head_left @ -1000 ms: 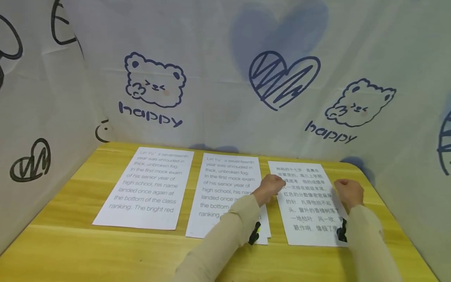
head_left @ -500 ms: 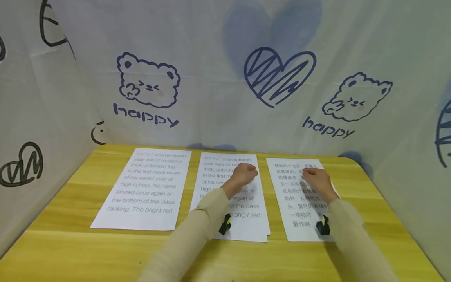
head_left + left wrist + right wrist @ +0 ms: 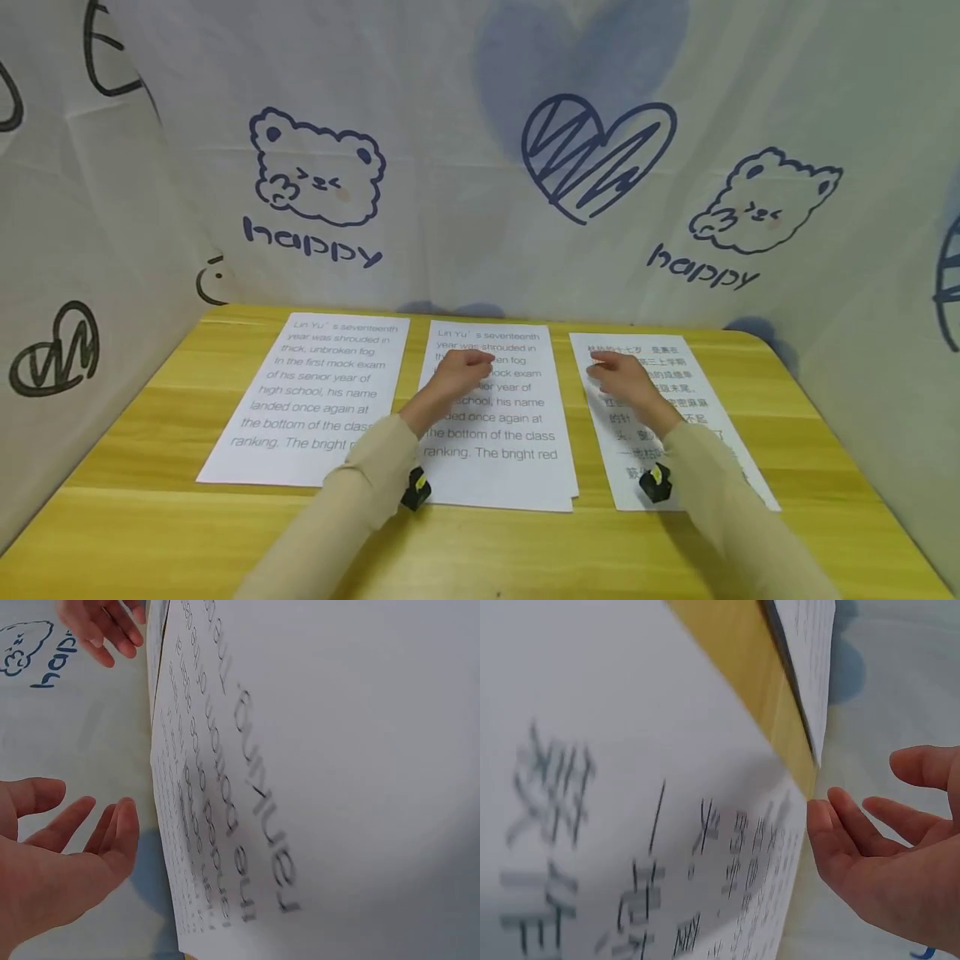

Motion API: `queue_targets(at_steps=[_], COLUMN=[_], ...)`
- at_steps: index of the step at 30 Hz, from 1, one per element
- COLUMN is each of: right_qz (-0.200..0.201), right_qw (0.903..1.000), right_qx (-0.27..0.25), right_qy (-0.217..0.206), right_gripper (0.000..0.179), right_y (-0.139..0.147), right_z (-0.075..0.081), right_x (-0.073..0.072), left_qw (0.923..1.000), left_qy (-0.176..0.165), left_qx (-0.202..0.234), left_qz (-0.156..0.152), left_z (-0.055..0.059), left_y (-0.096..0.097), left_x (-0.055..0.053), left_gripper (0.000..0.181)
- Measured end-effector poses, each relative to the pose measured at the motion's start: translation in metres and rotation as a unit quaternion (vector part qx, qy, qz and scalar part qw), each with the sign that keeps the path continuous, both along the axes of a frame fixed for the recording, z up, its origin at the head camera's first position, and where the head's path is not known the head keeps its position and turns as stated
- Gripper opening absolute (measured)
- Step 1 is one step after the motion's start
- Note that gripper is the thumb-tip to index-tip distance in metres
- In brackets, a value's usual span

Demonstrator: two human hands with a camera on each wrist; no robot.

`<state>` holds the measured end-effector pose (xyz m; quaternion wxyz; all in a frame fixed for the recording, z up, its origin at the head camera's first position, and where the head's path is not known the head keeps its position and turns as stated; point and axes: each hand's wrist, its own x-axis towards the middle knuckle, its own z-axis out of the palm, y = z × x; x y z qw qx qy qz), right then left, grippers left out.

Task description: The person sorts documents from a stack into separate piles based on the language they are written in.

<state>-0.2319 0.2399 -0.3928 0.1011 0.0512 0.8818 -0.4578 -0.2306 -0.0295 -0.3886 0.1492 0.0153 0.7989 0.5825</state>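
Observation:
My left hand (image 3: pixel 453 379) is over the middle English printed sheet (image 3: pixel 517 467), its fingers loosely bent and holding nothing; the left wrist view shows the thumb of that hand (image 3: pixel 71 862) apart from the fingers. Over the upper left part of the sheet printed in Chinese characters (image 3: pixel 693 392) is my right hand (image 3: pixel 626 383). Nothing sits between its thumb and relaxed fingers in the right wrist view, where the hand (image 3: pixel 892 847) appears beside the paper's edge. Under the middle sheet's lower right corner, the edge of another sheet pokes out.
Another English printed sheet (image 3: pixel 300 392) lies at the left of the yellow wood-grain table (image 3: pixel 480 558). White cloth with blue drawings (image 3: pixel 450 167) hangs behind the table and along both sides. Small black devices are strapped at both wrists.
Both hands have moved left: the left one from between the middle and right sheets onto the middle sheet, the right one from the Chinese sheet's right edge across it. The sheets stay in place.

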Motion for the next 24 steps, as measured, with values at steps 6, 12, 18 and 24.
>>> queue_targets(at_steps=[6, 12, 18, 24], right_qz=[0.038, 0.022, 0.021, 0.013], right_qw=[0.9992, 0.9994, 0.9993, 0.9977], right_qx=[-0.007, -0.025, -0.012, -0.028], right_qy=[0.009, -0.008, -0.029, -0.060], right_gripper=[0.050, 0.050, 0.049, 0.050], right_y=[-0.020, -0.031, -0.036, -0.039], right_z=[-0.001, -0.007, -0.011, -0.015], right_x=[0.007, 0.007, 0.003, 0.000], left_qw=[0.9987, 0.9937, 0.9943, 0.9934], left_qy=[0.021, 0.048, 0.014, -0.013], left_qx=[-0.041, -0.092, -0.087, -0.100], left_qz=[0.021, 0.043, 0.060, 0.056], left_z=[-0.003, -0.003, -0.009, -0.014], left_y=[-0.018, -0.034, -0.053, -0.062], left_x=[0.002, -0.003, -0.002, 0.000], left_gripper=[0.034, 0.036, 0.041, 0.030])
